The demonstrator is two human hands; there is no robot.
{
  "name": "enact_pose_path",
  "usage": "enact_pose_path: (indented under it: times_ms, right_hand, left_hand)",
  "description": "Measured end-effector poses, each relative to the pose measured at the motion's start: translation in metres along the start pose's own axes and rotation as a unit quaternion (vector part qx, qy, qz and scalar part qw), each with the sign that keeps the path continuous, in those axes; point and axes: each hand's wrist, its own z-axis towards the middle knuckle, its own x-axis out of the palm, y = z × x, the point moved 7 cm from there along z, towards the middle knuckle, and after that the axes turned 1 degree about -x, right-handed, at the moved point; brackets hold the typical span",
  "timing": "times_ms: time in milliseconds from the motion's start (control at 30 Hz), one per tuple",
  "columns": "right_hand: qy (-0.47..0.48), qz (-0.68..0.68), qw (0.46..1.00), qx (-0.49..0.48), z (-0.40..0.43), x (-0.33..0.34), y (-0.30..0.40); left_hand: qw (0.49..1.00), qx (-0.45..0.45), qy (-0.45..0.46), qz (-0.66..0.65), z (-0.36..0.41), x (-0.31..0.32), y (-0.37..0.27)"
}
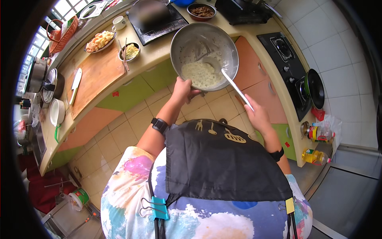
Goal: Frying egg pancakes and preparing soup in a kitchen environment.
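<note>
My left hand (184,89) grips the near rim of a large stainless steel mixing bowl (191,38), holding it tilted towards me off the counter. Pale, speckled batter (198,74) pools in the lower part of the bowl, and smears of it cling to the inner wall. In my right hand (259,115) is the long metal handle of a ladle or spoon (235,86). Its head reaches into the bowl beside the batter and is partly coated, so its exact shape is unclear.
Behind the bowl sit an induction cooker (161,21) with a blurred pan and a bowl of brown strips (202,12). Leftward are a small bowl of yellow food (131,51), chopsticks (123,55), a knife (76,83) and a cutting board (98,76). A gas hob (280,59) stands right.
</note>
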Motion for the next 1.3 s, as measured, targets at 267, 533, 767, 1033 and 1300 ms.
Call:
enact_pose_path:
  times_ms: [267,533,767,1033,1300]
  right_hand:
    - [-0.043,-0.03,0.998,0.023,0.021,-0.015,-0.01]
    - [-0.053,-0.066,0.992,-0.092,-0.018,-0.022,0.005]
    - [-0.039,-0.05,0.998,-0.027,-0.016,-0.027,-0.03]
    - [-0.103,-0.106,0.988,0.052,0.007,-0.066,-0.075]
    - [-0.097,-0.051,0.989,0.096,0.002,-0.094,-0.124]
  left_hand:
    - [0.999,0.023,0.031,0.004,-0.002,0.01,-0.006]
    - [0.999,0.026,0.029,0.004,-0.005,0.025,-0.009]
    - [0.997,0.056,0.028,0.05,0.007,0.048,-0.01]
    - [0.996,0.034,0.075,0.019,0.024,0.088,0.002]
    - [0.997,0.03,0.073,0.007,0.031,0.145,0.015]
